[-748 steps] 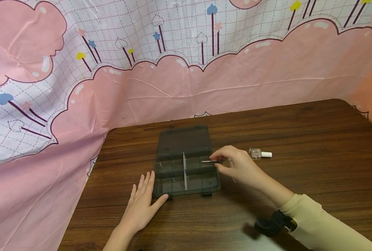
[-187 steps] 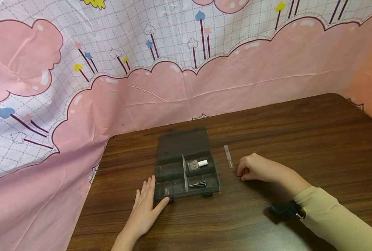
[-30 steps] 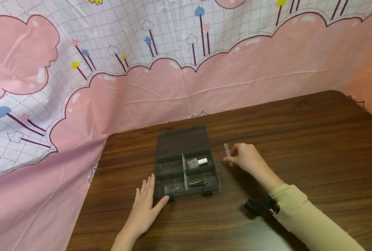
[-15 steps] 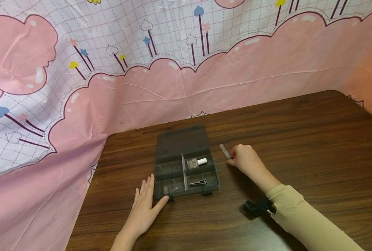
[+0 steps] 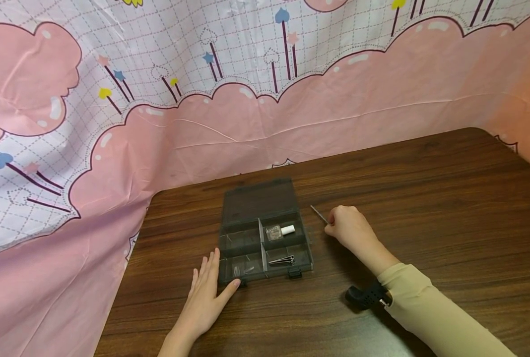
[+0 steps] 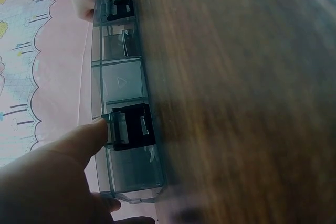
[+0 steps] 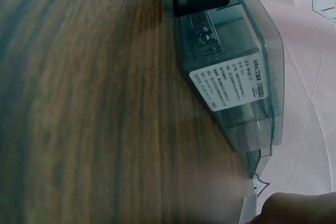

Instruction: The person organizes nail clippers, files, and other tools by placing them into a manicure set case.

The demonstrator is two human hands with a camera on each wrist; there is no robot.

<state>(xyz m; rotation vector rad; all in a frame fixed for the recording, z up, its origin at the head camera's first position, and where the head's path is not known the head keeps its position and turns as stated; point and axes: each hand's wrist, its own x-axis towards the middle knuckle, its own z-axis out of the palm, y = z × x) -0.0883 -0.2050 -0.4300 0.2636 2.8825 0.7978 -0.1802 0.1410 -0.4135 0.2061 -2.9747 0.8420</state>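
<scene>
The left hand lies flat on the table, fingers straight, thumb touching the near-left corner of the organizer box. Right of the box, the right hand pinches a nail file, lifted at a tilt.

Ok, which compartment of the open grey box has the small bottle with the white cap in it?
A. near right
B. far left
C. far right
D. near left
C: in the head view the bottle lies in the far right compartment of the box, with the tweezers in the near right one.
</scene>
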